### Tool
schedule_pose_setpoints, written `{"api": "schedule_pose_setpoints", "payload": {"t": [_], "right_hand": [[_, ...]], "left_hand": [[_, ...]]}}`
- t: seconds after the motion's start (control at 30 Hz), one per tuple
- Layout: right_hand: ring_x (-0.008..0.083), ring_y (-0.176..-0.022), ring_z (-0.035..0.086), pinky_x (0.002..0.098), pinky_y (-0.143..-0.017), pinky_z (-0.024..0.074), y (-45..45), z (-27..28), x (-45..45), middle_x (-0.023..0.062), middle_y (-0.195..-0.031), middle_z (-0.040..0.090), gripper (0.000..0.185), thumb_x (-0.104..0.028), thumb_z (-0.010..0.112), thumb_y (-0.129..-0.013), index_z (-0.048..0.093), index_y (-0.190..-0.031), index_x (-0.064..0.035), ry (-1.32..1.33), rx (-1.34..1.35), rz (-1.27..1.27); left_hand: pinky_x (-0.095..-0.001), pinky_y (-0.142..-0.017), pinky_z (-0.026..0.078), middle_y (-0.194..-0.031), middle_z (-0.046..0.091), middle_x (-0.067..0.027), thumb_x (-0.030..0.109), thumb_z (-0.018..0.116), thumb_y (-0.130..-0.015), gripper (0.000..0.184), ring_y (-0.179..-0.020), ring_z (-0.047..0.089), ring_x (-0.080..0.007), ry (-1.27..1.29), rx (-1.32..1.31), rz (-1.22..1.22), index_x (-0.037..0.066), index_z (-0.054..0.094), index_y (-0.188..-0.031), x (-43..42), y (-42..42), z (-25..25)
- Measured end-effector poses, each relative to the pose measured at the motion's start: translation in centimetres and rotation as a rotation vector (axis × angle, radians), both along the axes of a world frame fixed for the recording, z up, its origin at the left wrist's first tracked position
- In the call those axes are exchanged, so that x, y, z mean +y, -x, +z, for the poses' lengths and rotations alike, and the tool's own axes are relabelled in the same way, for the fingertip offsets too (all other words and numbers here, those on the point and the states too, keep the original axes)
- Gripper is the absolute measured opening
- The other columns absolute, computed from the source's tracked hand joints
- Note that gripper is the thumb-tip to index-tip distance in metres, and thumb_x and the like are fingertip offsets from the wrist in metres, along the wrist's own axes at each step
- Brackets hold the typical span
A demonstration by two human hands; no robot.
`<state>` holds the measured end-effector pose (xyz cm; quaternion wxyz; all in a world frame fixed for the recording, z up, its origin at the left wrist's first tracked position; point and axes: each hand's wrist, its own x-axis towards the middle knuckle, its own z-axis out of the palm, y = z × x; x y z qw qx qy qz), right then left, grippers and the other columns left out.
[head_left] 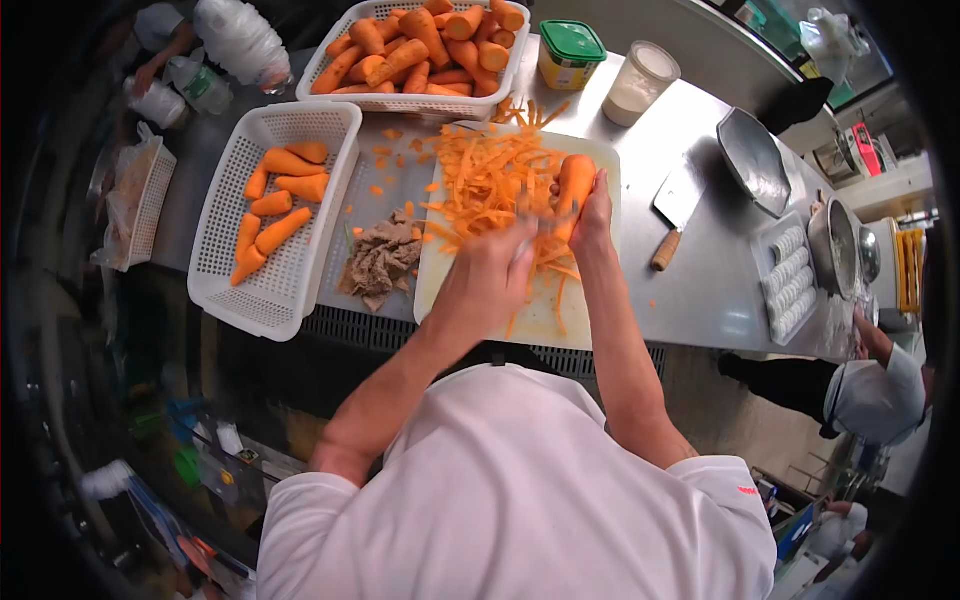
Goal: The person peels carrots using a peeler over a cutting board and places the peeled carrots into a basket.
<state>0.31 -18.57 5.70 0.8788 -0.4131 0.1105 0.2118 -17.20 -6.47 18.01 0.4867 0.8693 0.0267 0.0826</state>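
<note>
My left hand is closed around a peeler, which is blurred by motion and lies against the side of a carrot. Wrapped round that carrot from below is my right hand, holding it tilted upright with the thick end away from me. Beneath both hands a white cutting board carries a heap of orange carrot peelings. Some strips hang over its far edge. A crumpled brown cloth sits left of the board, with small peel scraps around it.
Several carrots lie in a white basket at left; another basket behind is piled with carrots. A cleaver rests right of the board. Behind stand a green-lidded tub and a clear container. Other people are at the sides.
</note>
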Motion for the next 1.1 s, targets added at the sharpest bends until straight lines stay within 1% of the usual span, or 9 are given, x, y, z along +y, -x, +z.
{"api": "schedule_pose_setpoints", "payload": {"t": [0.13, 0.27, 0.37, 0.57, 0.63, 0.7, 0.8, 0.97, 1.1], "right_hand": [[0.0222, -0.077, 0.063, 0.0362, -0.067, 0.0554, 1.5, 0.8, 1.8, 0.0098, -0.096, 0.065, 0.061, -0.058, 0.032, -0.103, 0.055, -0.12, -0.0046, -0.099, -0.011, 0.079], [0.0213, -0.076, 0.062, 0.0351, -0.066, 0.0548, 0.0, -0.1, 0.7, 0.0093, -0.092, 0.064, 0.062, -0.06, 0.031, -0.103, 0.057, -0.115, -0.0042, -0.169, 0.042, 0.143], [0.0203, -0.072, 0.061, 0.035, -0.065, 0.0537, 0.7, 0.8, 0.6, 0.01, -0.086, 0.063, 0.065, -0.059, 0.028, -0.103, 0.058, -0.109, -0.002, -0.055, 0.055, -0.098], [0.0211, -0.077, 0.062, 0.0349, -0.068, 0.055, 2.1, 1.3, 1.9, 0.0109, -0.095, 0.065, 0.063, -0.056, 0.028, -0.105, 0.058, -0.116, -0.0013, -0.105, 0.002, 0.13], [0.0199, -0.076, 0.062, 0.0323, -0.065, 0.0541, 2.9, 4.8, 3.3, 0.0098, -0.093, 0.064, 0.061, -0.056, 0.028, -0.104, 0.057, -0.115, -0.0031, -0.114, 0.045, -0.089], [0.0196, -0.076, 0.062, 0.0327, -0.066, 0.0541, 1.0, 2.8, 1.8, 0.0096, -0.093, 0.064, 0.06, -0.056, 0.028, -0.105, 0.057, -0.115, -0.0038, -0.049, 0.0, -0.076], [0.0202, -0.079, 0.062, 0.0342, -0.069, 0.0546, -1.3, -0.2, -0.5, 0.0088, -0.094, 0.064, 0.058, -0.055, 0.029, -0.105, 0.056, -0.117, -0.0058, -0.021, -0.059, -0.018], [0.0214, -0.084, 0.064, 0.0371, -0.076, 0.0556, 0.2, 0.4, 0.4, 0.0087, -0.097, 0.065, 0.056, -0.054, 0.031, -0.104, 0.056, -0.123, -0.0079, -0.166, -0.072, 0.152], [0.0235, -0.093, 0.065, 0.0388, -0.079, 0.0564, 1.7, 3.4, 1.7, 0.0102, -0.108, 0.065, 0.056, -0.054, 0.034, -0.104, 0.055, -0.125, -0.007, -0.21, 0.02, 0.06]], "left_hand": [[-0.0445, -0.073, 0.052, -0.094, 0.066, -0.0281, 0.002, 0.058, -0.089, 0.032, -0.086, 0.066, -0.0433, -0.055, -0.077, 0.12, -0.004, 0.061, -0.12, 0.3, -6.4, -1.9], [-0.0437, -0.074, 0.053, -0.096, 0.066, -0.029, 0.002, 0.058, -0.089, 0.032, -0.088, 0.067, -0.0427, -0.166, -0.073, 0.111, -0.005, 0.062, -0.12, -2.5, 0.3, -3.1], [-0.0432, -0.074, 0.053, -0.097, 0.066, -0.0292, 0.002, 0.058, -0.089, 0.032, -0.088, 0.067, -0.0422, -0.068, 0.066, -0.027, -0.006, 0.061, -0.12, -1.0, 3.1, -2.1], [-0.0416, -0.075, 0.053, -0.097, 0.067, -0.0277, 0.002, 0.057, -0.089, 0.032, -0.087, 0.067, -0.0421, -0.025, -0.063, 0.115, -0.004, 0.062, -0.12, 0.8, -5.4, -1.1], [-0.0419, -0.075, 0.053, -0.096, 0.067, -0.0276, 0.003, 0.057, -0.089, 0.031, -0.087, 0.067, -0.042, -0.112, -0.084, 0.117, -0.004, 0.062, -0.119, -0.7, -3.6, -2.9], [-0.0423, -0.074, 0.053, -0.095, 0.067, -0.0274, 0.003, 0.057, -0.089, 0.031, -0.086, 0.067, -0.0419, -0.204, -0.11, 0.1, -0.004, 0.062, -0.119, -1.7, -0.7, -3.3], [-0.0442, -0.072, 0.052, -0.092, 0.066, -0.0278, 0.004, 0.058, -0.09, 0.029, -0.084, 0.067, -0.0425, -0.033, 0.047, -0.112, -0.005, 0.062, -0.117, -0.5, 3.0, -1.8], [-0.0514, -0.07, 0.049, -0.081, 0.063, -0.03, 0.003, 0.053, -0.091, 0.028, -0.08, 0.064, -0.0465, 0.02, -0.135, 0.11, -0.009, 0.059, -0.115, 0.1, -3.3, 0.0], [-0.0467, -0.072, 0.051, -0.088, 0.066, -0.0281, 0.005, 0.055, -0.092, 0.037, -0.085, 0.065, -0.0431, -0.088, -0.146, 0.119, -0.006, 0.056, -0.128, -1.9, -3.6, -3.7]]}}
